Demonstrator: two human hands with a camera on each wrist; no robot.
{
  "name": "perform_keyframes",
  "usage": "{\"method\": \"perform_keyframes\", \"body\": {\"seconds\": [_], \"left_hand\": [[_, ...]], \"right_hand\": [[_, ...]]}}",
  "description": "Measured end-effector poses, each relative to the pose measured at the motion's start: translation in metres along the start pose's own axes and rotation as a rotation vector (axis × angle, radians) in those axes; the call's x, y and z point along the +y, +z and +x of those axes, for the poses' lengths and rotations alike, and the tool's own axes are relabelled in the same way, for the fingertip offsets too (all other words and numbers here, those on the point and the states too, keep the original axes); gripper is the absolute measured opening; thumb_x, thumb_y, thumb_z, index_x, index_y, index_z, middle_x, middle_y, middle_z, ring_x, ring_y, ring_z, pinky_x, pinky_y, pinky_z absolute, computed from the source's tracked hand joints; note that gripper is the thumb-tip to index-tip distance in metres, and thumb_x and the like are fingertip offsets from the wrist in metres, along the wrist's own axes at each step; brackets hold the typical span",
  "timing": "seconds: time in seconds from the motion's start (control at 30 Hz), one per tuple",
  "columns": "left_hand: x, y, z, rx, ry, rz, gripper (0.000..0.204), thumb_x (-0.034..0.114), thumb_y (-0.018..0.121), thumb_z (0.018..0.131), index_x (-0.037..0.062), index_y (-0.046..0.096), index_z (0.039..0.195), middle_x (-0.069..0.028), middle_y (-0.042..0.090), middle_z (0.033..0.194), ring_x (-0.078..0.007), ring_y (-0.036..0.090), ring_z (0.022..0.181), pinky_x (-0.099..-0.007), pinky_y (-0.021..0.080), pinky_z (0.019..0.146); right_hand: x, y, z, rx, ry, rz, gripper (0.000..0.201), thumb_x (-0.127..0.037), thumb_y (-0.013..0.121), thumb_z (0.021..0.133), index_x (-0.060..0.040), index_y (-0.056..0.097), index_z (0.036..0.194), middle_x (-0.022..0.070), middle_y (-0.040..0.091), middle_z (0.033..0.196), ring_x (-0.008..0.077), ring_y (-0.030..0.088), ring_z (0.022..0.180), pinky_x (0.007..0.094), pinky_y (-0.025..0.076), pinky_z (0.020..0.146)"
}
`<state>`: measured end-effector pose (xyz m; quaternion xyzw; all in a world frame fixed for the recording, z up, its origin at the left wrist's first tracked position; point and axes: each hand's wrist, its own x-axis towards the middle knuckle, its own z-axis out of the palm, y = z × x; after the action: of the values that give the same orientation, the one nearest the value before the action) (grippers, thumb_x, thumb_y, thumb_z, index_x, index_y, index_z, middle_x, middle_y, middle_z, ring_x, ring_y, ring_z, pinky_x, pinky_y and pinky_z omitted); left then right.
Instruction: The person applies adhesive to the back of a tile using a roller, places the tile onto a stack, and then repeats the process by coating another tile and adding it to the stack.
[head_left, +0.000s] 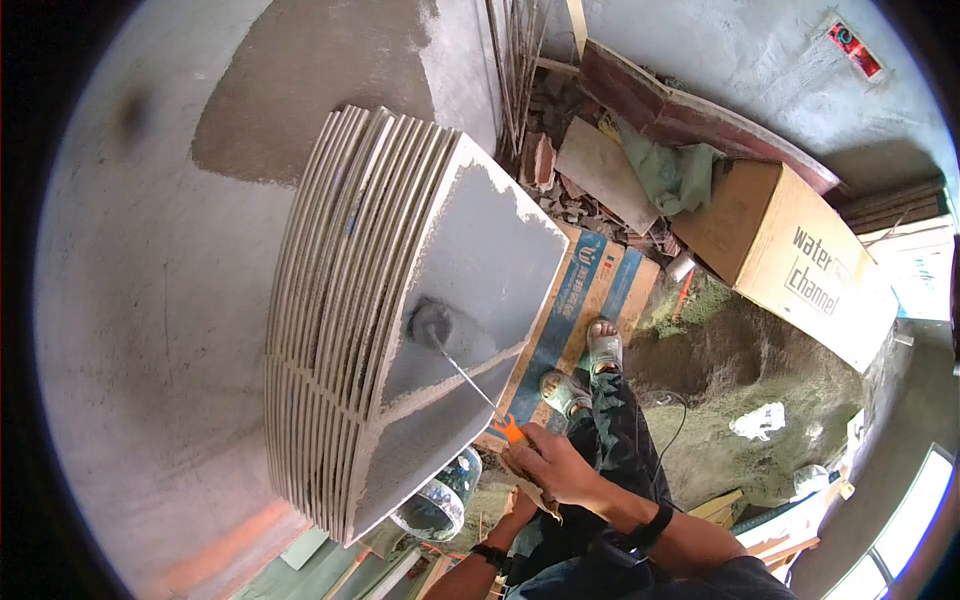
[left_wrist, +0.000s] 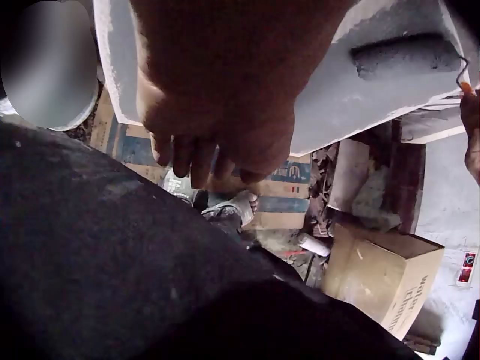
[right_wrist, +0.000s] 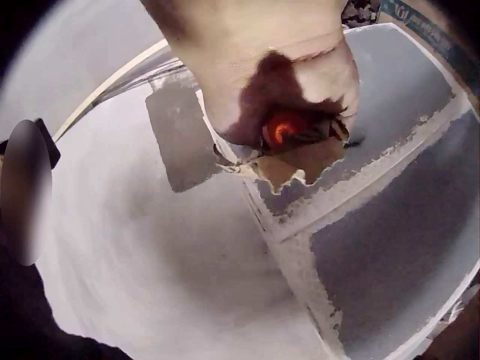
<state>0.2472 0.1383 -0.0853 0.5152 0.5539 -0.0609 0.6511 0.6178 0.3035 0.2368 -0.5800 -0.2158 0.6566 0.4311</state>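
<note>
My right hand (head_left: 562,468) grips the orange handle (head_left: 511,430) of a paint roller, with a torn piece of cardboard (right_wrist: 304,165) around the handle. The roller's dark, wet sleeve (head_left: 432,322) lies against the grey back of the front tile (head_left: 490,230) in a leaning stack of large tiles (head_left: 325,330). Damp dark coating covers much of that face, while paler patches show along its edges and across a band. Low near my body, my left hand (left_wrist: 217,97) hangs with loosely bent fingers and holds nothing.
A paint-smeared bucket (head_left: 435,508) stands beside the stack's lower end. Flattened cardboard (head_left: 630,290) lies under my feet. Rubble (head_left: 575,210), a green cloth (head_left: 665,165) and a "water channel" box (head_left: 740,215) sit along the far wall.
</note>
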Motion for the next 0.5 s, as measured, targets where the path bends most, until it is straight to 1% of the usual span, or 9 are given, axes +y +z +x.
{"method": "perform_keyframes", "body": {"seconds": [0.07,0.13,0.17,0.2,0.27,0.3,0.37,0.43,0.5], "left_hand": [[-0.039,-0.001,-0.001,0.031,0.071,0.022,0.032,0.028,0.061,0.095,0.0015,0.06,0.113,-0.0052,0.062,0.103,-0.0159,0.057,0.098,-0.0361,0.046,0.086],[0.057,-0.022,-0.029,-0.019,0.065,0.079,0.032,0.028,0.062,0.095,0.0017,0.06,0.113,-0.0056,0.062,0.104,-0.0157,0.057,0.098,-0.0361,0.046,0.086],[0.153,-0.027,-0.037,-0.067,0.066,0.134,0.032,0.027,0.063,0.094,0.0018,0.06,0.114,-0.0059,0.062,0.105,-0.0156,0.057,0.098,-0.036,0.046,0.086],[0.169,-0.026,-0.04,-0.07,0.065,0.135,0.032,0.027,0.063,0.094,0.0018,0.06,0.114,-0.0059,0.062,0.105,-0.0156,0.057,0.098,-0.036,0.046,0.086],[0.186,-0.024,-0.043,0.045,0.019,0.069,0.02,0.018,0.061,0.09,0.0014,0.059,0.1,-0.0084,0.057,0.085,-0.0184,0.055,0.083,-0.0368,0.046,0.076],[0.188,-0.023,-0.043,0.102,-0.005,0.037,0.013,0.014,0.06,0.087,0.0011,0.058,0.092,-0.0096,0.055,0.075,-0.0198,0.054,0.076,-0.0372,0.047,0.071],[0.158,-0.024,-0.034,0.097,0.019,-0.014,0.015,0.013,0.06,0.087,0.0002,0.057,0.092,-0.0082,0.055,0.076,-0.0182,0.052,0.075,-0.0359,0.046,0.073],[0.146,-0.029,-0.03,-0.005,-0.099,0.048,0.032,0.024,0.065,0.092,-0.0002,0.063,0.112,-0.0102,0.064,0.105,-0.0205,0.06,0.099,-0.0363,0.049,0.089],[0.143,-0.027,-0.028,-0.004,-0.111,0.036,0.032,0.024,0.065,0.091,-0.0002,0.063,0.112,-0.0104,0.065,0.105,-0.0202,0.061,0.099,-0.0362,0.049,0.088]], "right_hand": [[0.004,-0.003,0.001,-0.024,0.018,0.056,0.037,-0.029,0.052,0.099,0.0045,0.054,0.113,0.0188,0.063,0.087,0.0264,0.063,0.08,0.0367,0.048,0.072],[0.014,-0.007,0.007,-0.053,-0.048,0.166,0.036,-0.029,0.051,0.099,0.0044,0.057,0.108,0.0137,0.059,0.086,0.0186,0.056,0.083,0.0335,0.046,0.076],[0.009,-0.008,0.01,-0.05,-0.046,0.167,0.036,-0.029,0.051,0.099,0.0044,0.057,0.108,0.0137,0.059,0.086,0.0186,0.056,0.083,0.0335,0.046,0.076],[0.002,-0.01,0.014,-0.011,0.038,0.306,0.035,-0.029,0.051,0.098,0.0041,0.057,0.107,0.0134,0.058,0.086,0.0186,0.056,0.083,0.0336,0.045,0.077],[0.014,-0.015,0.026,0.005,0.125,0.393,0.031,-0.028,0.049,0.101,0.0005,0.06,0.105,0.0014,0.057,0.091,0.0094,0.05,0.084,0.0258,0.041,0.073],[0.02,-0.017,0.031,0.007,0.127,0.395,0.031,-0.028,0.049,0.101,0.0005,0.06,0.105,0.0014,0.057,0.091,0.0094,0.05,0.084,0.0258,0.041,0.073],[0.024,-0.023,0.042,0.002,0.061,0.237,0.03,-0.027,0.05,0.101,0.0003,0.06,0.107,0.0015,0.056,0.091,0.009,0.049,0.084,0.0258,0.041,0.073],[0.019,-0.025,0.046,0.013,0.056,0.295,0.028,-0.024,0.049,0.1,0.0001,0.061,0.107,0.0024,0.057,0.09,0.0107,0.052,0.083,0.0255,0.042,0.075],[0.021,-0.027,0.05,0.033,0.034,0.302,0.026,-0.022,0.048,0.101,0.0001,0.061,0.102,0.0036,0.057,0.089,0.0129,0.055,0.084,0.0248,0.045,0.071]]}}
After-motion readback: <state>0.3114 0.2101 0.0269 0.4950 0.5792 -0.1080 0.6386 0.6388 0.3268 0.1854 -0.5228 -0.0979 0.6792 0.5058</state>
